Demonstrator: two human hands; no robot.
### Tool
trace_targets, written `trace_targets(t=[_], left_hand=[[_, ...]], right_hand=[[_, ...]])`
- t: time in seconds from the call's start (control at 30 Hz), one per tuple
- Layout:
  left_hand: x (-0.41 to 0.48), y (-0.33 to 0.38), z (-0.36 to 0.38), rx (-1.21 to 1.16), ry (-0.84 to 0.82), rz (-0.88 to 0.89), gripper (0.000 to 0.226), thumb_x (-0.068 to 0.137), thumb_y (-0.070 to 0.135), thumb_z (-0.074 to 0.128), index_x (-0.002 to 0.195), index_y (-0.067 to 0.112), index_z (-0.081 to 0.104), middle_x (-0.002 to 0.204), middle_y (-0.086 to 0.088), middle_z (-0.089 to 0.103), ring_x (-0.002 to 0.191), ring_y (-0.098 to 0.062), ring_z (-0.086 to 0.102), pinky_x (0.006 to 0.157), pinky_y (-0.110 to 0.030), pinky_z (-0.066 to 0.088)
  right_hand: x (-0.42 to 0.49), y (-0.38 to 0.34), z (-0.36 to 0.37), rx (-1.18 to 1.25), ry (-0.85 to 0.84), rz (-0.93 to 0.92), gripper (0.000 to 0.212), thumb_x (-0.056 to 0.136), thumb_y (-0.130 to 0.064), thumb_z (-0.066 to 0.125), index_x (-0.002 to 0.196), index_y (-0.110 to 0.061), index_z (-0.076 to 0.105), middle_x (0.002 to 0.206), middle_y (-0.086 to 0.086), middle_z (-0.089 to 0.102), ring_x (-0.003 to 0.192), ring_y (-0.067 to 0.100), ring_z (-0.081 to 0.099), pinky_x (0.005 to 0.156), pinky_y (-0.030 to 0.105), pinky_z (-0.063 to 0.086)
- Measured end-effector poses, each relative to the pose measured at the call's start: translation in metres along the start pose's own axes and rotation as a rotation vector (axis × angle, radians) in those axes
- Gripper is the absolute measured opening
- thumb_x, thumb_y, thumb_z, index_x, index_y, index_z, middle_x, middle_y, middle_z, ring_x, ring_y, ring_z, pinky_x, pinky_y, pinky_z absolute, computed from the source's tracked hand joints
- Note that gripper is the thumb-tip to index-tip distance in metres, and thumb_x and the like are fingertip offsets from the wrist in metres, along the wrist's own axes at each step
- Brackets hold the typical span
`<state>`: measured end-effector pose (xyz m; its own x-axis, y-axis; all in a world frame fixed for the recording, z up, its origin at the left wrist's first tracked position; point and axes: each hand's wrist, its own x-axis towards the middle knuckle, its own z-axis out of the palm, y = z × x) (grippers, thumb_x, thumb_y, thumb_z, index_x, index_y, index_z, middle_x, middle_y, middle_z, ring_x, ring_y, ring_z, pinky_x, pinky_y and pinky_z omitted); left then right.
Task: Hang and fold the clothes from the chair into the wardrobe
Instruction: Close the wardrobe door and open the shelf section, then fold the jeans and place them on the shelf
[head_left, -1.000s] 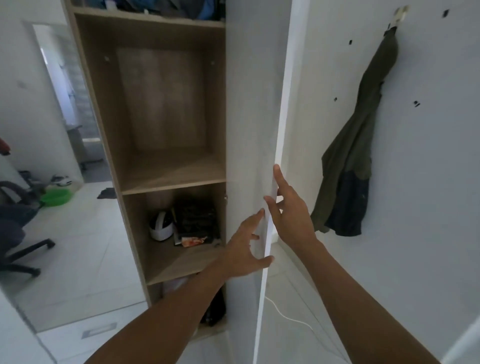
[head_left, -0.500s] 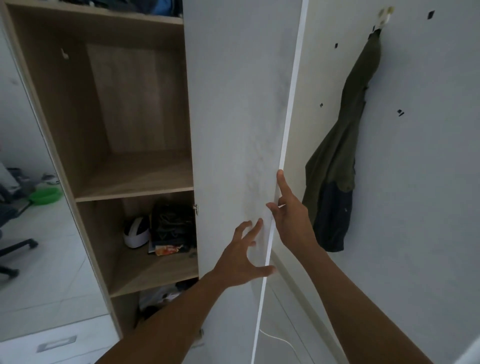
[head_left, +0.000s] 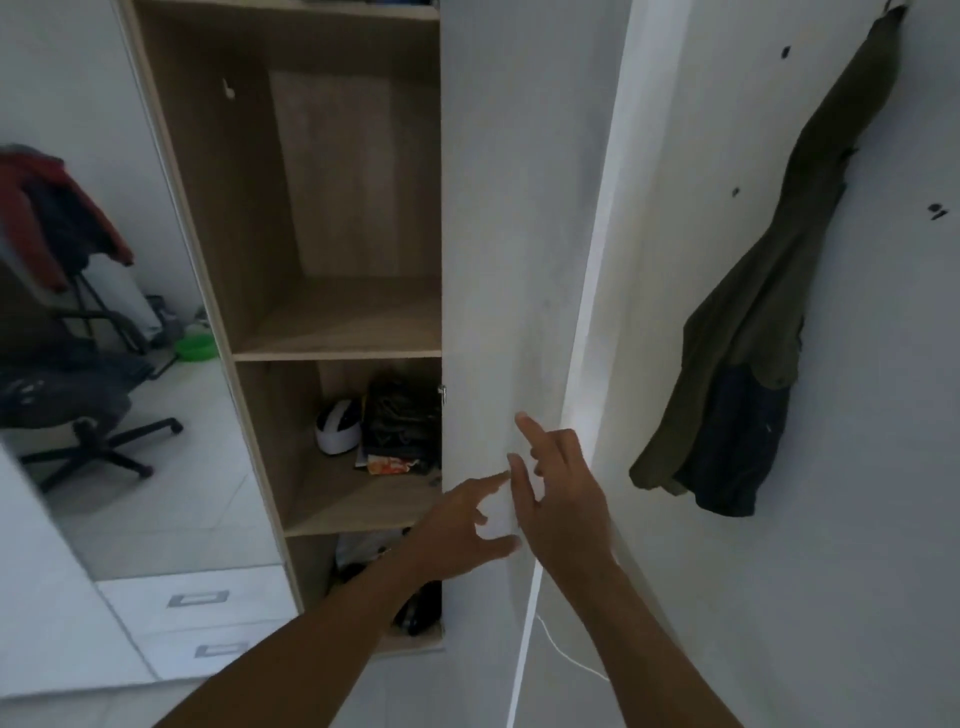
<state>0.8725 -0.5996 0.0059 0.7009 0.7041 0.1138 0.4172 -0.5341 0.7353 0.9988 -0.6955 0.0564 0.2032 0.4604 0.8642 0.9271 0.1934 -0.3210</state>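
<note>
Wardrobe (head_left: 332, 322): open at 11 o'clock, wooden inside. The tall upper bay has a bare shelf, and there are two lower bays.
Door (head_left: 509, 208): white panel running from 12 to 6 o'clock, with its pale edge on the right side.
Left hand (head_left: 457, 530): at 6 o'clock, just below centre. The fingers are spread and relaxed and grasp nothing. The forefinger tip reaches the door face, and the thumb points to 3 o'clock.
Right hand (head_left: 566, 493): just right of the left hand, back toward the camera. The fingers are straight and released and lie over the door near its edge, with the forefinger aimed at 11 o'clock. Whether the palm presses the panel cannot be told.
Hands: close together, thumb and fingers nearly meeting.
Clothes (head_left: 52, 208): a red and a dark piece draped over the chair back at 9 o'clock, well apart from both hands.
Chair (head_left: 78, 405): a dark swivel chair on a star base, seen in what looks like a mirror panel left of the wardrobe.
Drawers (head_left: 197, 597): two, white, under that panel at 7 o'clock.
Middle bay: a white round thing (head_left: 338, 426) beside a dark bundle (head_left: 400, 421), with a bright packet in front of them.
Bottom bay: dark things, partly hidden by the left forearm.
Jacket (head_left: 753, 312): olive with a navy piece beneath, hanging on the wall at 3 o'clock.
Cable (head_left: 566, 654): white, on the floor at 5 o'clock behind the door.
</note>
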Motion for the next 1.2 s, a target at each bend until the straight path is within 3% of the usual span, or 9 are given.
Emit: trace_targets(t=[0.13,0.23,0.4,0.5,0.7,1.03,1.2], left_hand=[[-0.059,-0.065,-0.019,0.093,0.007,-0.243,0.066,0.074,0.059,0.070,0.134,0.038,0.053,0.128,0.015,0.061,0.112,-0.006,0.060,0.097,-0.033,0.052],[-0.123,-0.098,-0.044,0.188,0.073,-0.400,0.056,0.083,0.043,0.073,0.134,0.032,0.054,0.126,0.010,0.062,0.111,-0.012,0.062,0.091,-0.027,0.050],[-0.248,-0.153,-0.089,0.239,0.187,-0.702,0.077,0.081,0.056,0.071,0.148,0.033,0.040,0.144,0.009,0.051,0.121,-0.012,0.056,0.101,-0.030,0.046],[-0.325,-0.174,-0.116,0.264,0.250,-0.841,0.077,0.085,0.056,0.067,0.151,0.033,0.034,0.150,0.007,0.046,0.133,-0.016,0.047,0.105,-0.034,0.041],[-0.492,-0.209,-0.183,0.290,0.438,-1.050,0.076,0.086,0.058,0.064,0.151,0.034,0.033,0.150,0.006,0.044,0.137,-0.016,0.042,0.106,-0.034,0.039],[-0.764,-0.218,-0.304,0.274,0.803,-1.317,0.075,0.085,0.055,0.066,0.150,0.029,0.038,0.153,0.002,0.041,0.138,-0.020,0.041,0.111,-0.037,0.038],[-0.871,-0.216,-0.334,0.247,0.924,-1.441,0.073,0.073,0.064,0.062,0.137,0.032,0.052,0.138,0.005,0.056,0.121,-0.018,0.056,0.098,-0.038,0.050]], right_hand=[[-0.054,-0.021,0.045,0.120,-0.382,0.205,0.040,0.100,-0.034,0.055,0.139,-0.022,0.052,0.110,-0.006,0.057,0.094,0.007,0.059,0.073,0.015,0.048],[-0.095,-0.032,0.088,0.138,-0.635,0.256,0.037,0.099,-0.035,0.055,0.134,-0.022,0.054,0.118,-0.003,0.061,0.106,0.017,0.061,0.083,0.027,0.053],[-0.150,-0.109,0.150,0.177,-1.036,0.237,0.050,0.097,-0.039,0.055,0.144,-0.024,0.046,0.146,-0.001,0.049,0.133,0.018,0.046,0.104,0.035,0.045],[-0.173,-0.179,0.179,0.214,-1.176,0.145,0.053,0.097,-0.040,0.056,0.144,-0.020,0.044,0.146,0.002,0.046,0.135,0.020,0.042,0.106,0.036,0.042],[-0.208,-0.357,0.226,0.320,-1.326,-0.104,0.059,0.097,-0.049,0.051,0.148,-0.023,0.037,0.147,-0.002,0.042,0.136,0.017,0.039,0.105,0.038,0.043],[-0.254,-0.680,0.262,0.563,-1.346,-0.475,0.058,0.096,-0.048,0.054,0.147,-0.025,0.038,0.144,-0.002,0.045,0.133,0.018,0.045,0.101,0.035,0.047],[-0.279,-0.806,0.272,0.679,-1.376,-0.600,0.057,0.097,-0.046,0.054,0.148,-0.026,0.037,0.146,-0.002,0.043,0.133,0.018,0.044,0.102,0.035,0.045]])
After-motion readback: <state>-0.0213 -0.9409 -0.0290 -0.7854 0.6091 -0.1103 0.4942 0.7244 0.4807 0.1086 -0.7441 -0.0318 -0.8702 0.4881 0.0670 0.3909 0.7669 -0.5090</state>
